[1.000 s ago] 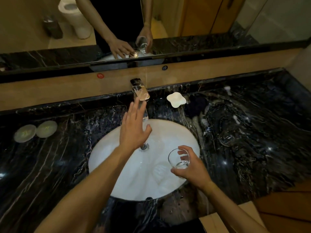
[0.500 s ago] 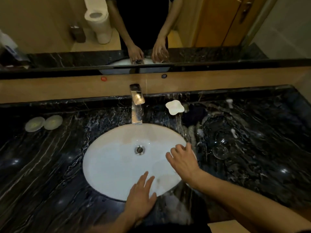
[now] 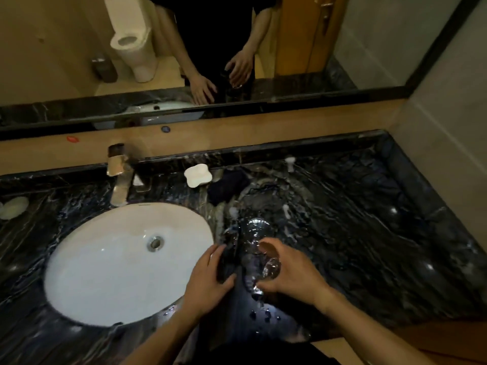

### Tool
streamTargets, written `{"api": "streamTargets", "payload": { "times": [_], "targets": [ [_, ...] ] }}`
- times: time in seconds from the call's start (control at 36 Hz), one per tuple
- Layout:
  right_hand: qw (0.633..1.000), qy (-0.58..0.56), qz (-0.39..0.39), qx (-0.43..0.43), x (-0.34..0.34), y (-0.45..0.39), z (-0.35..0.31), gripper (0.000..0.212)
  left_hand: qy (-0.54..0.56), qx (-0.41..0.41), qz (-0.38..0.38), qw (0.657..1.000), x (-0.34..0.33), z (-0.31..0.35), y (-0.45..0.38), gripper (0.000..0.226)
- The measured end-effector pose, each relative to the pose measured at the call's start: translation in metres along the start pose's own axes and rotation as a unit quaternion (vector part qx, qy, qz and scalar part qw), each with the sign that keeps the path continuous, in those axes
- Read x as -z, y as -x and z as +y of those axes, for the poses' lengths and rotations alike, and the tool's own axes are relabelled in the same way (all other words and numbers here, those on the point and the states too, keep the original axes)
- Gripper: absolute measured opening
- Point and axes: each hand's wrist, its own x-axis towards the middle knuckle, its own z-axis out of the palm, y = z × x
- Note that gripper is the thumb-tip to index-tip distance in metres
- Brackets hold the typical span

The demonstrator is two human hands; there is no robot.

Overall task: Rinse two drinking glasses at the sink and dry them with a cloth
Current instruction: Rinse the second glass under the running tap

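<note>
My right hand grips a clear drinking glass just above the black marble counter, to the right of the white sink basin. Beside it, my left hand holds a dark cloth that hangs down between the two hands. A second clear glass stands on the counter just beyond my right hand. The tap is behind the basin and no water shows under it.
Behind the basin's right side are a white soap dish and another dark bundle of cloth. Pale round pads lie at the far left. Water drops dot the counter's front edge. A mirror spans the back wall.
My left hand has moved from the basin's front rim to the right and now holds the dark cloth. My right hand has come off the basin edge with the glass. The view has swung right.
</note>
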Motion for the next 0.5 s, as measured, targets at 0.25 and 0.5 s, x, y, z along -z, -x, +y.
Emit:
{"api": "streamTargets", "payload": {
  "times": [0.25, 0.5],
  "targets": [
    [0.97, -0.165, 0.146, -0.098, 0.031, 0.031, 0.085, 0.083, 0.16, 0.046, 0.028, 0.986, -0.02, 0.072, -0.038, 0.109],
    [0.953, -0.215, 0.179, -0.118, 0.035, 0.02, 0.1, 0.085, 0.217, 0.121, 0.031, 0.968, -0.025, 0.092, -0.05, 0.097]
  ]
}}
